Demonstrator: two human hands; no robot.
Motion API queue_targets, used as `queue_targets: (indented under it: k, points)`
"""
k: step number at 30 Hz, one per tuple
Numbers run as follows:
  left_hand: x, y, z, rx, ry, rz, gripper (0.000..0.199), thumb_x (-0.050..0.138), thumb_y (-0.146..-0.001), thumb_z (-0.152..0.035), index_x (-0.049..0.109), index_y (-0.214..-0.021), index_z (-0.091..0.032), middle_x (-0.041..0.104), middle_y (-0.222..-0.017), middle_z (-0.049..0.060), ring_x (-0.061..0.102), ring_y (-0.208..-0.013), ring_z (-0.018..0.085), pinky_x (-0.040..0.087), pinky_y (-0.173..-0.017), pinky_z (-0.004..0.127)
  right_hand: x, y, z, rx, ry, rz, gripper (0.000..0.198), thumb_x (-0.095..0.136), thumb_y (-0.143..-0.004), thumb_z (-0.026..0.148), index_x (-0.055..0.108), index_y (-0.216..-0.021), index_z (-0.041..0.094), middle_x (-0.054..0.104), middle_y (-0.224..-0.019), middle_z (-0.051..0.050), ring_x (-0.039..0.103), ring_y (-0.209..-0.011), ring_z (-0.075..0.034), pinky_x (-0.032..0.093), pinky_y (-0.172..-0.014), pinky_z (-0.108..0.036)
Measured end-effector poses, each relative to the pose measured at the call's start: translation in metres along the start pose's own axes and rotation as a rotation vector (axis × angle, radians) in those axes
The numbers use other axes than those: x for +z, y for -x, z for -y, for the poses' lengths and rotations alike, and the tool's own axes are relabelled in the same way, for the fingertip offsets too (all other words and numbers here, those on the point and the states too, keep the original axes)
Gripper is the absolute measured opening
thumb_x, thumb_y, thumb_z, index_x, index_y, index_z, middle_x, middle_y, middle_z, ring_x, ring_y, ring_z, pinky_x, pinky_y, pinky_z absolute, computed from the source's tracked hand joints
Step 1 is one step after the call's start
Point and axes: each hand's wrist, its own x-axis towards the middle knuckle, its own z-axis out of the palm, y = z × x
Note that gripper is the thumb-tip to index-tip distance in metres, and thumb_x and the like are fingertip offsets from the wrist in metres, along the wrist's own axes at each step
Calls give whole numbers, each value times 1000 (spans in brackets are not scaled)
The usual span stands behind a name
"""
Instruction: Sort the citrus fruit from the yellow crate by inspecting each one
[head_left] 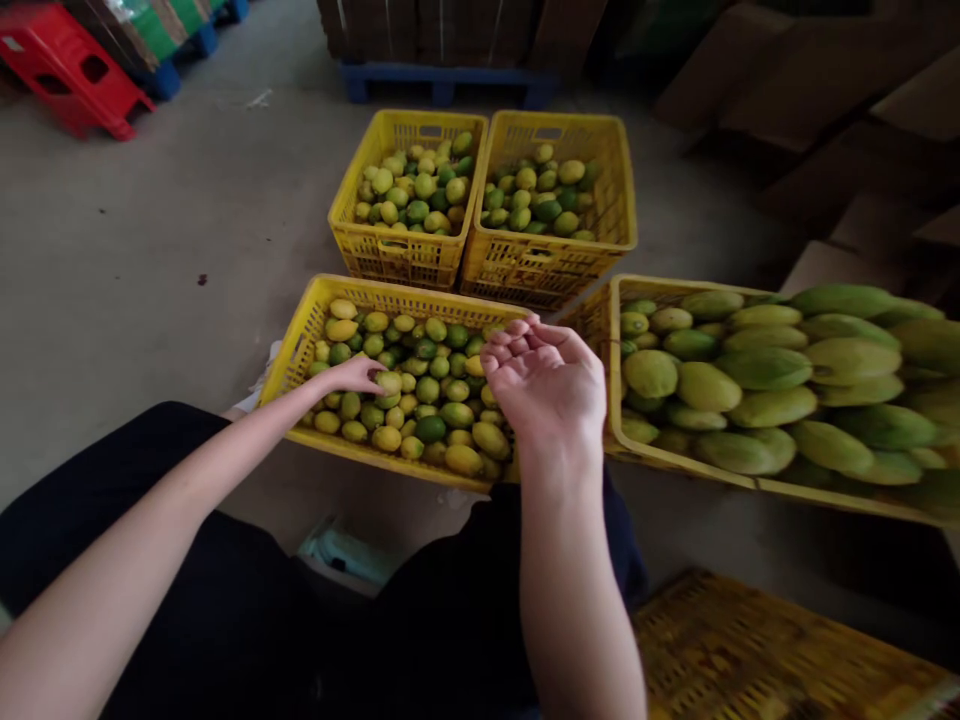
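A yellow plastic crate (296, 345) in front of me holds many lemons, some yellow and some green. My left hand (356, 375) reaches into its left half, thumb and fingers closed on a yellow-green lemon (388, 383) at the top of the pile. The far sides of those fingers are partly hidden. My right hand (544, 385) is raised over the crate's right end, palm up, fingers loosely bent and nothing in the palm. It covers part of the crate's rim and some fruit.
Behind stand two more yellow crates of lemons, a left one (405, 235) and a right one (626, 190). A long crate (679, 472) to the right holds large green oblong fruit. A slatted yellow crate (750, 650) lies lower right. Farther off are a red stool (64, 65) and a blue pallet (450, 75).
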Motion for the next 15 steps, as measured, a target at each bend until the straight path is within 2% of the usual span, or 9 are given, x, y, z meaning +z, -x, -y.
queue_targets:
  k: [3, 5, 7, 10, 12, 13, 15]
  points:
    - [-24, 23, -20, 71, 252, -185, 72, 75, -70, -45, 58, -130, -9, 68, -123, 14, 64, -109, 27, 49, -95, 37, 1, -3, -6, 93, 59, 7, 8, 56, -73, 28, 57, -79, 23, 65, -92, -5, 65, -97, -22, 54, -86, -40]
    - [-50, 38, -49, 190, 348, -315, 74, 75, -70, -49, 58, -130, -9, 67, -125, 15, 64, -111, 28, 48, -98, 41, 6, -3, -9, 170, 47, -62, 12, 57, -72, 28, 59, -82, 23, 66, -98, -6, 63, -103, -24, 54, -87, -43]
    - [-77, 56, -84, 331, 353, -401, 75, 75, -70, -53, 58, -129, -11, 66, -125, 14, 63, -113, 28, 47, -100, 44, 16, -3, -13, 242, -14, -162, 15, 59, -72, 32, 60, -85, 24, 66, -98, -6, 63, -103, -25, 55, -85, -45]
    - [-106, 79, -128, 486, 249, -359, 70, 71, -75, -55, 57, -132, -17, 63, -133, 11, 57, -123, 29, 44, -104, 41, 31, -1, -20, 318, -198, -161, 24, 61, -75, 42, 60, -90, 24, 67, -97, -7, 64, -100, -28, 57, -80, -47]
    - [-112, 81, -136, 521, 210, -333, 58, 62, -84, -55, 58, -131, -22, 59, -139, 8, 52, -129, 27, 41, -107, 37, 38, 0, -22, 343, -342, -115, 27, 60, -77, 44, 59, -93, 22, 67, -93, -8, 65, -94, -26, 58, -76, -44]
    - [-111, 78, -131, 520, 212, -357, 52, 56, -89, -53, 59, -130, -22, 58, -140, 7, 51, -130, 26, 40, -107, 36, 40, 1, -21, 353, -392, -121, 25, 59, -79, 42, 59, -93, 21, 67, -90, -7, 65, -90, -24, 59, -74, -42]
    - [-101, 65, -106, 473, 213, -472, 42, 47, -94, -47, 61, -125, -21, 60, -137, 7, 54, -126, 24, 41, -106, 36, 41, 3, -16, 377, -423, -185, 20, 57, -81, 37, 58, -91, 21, 67, -82, -6, 65, -83, -22, 59, -69, -39]
